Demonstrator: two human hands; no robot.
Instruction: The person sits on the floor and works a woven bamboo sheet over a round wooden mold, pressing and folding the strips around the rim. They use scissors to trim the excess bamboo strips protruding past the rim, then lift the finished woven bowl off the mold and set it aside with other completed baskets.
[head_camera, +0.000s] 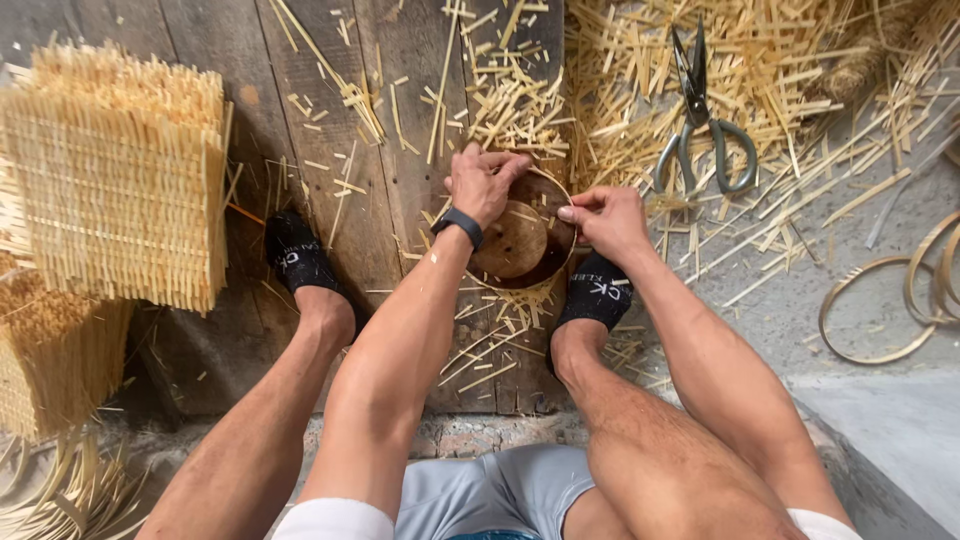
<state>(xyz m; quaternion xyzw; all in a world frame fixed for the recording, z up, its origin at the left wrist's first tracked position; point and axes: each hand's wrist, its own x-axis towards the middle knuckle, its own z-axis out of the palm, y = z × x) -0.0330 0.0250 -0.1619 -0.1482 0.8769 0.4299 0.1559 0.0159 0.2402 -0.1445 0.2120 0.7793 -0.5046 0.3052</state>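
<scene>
Fingers of both hands gripped one round wooden form and the thin hoop around it.

Left hand curled over the form's top edge; right hand pinched the hoop at its right side, on the plank floor between two black-socked feet. One pair of shears lay among cut strips; two woven panels stood left; loose hoops lay right.

Single head cam, looks straight down, close over lap & plank floor.
</scene>
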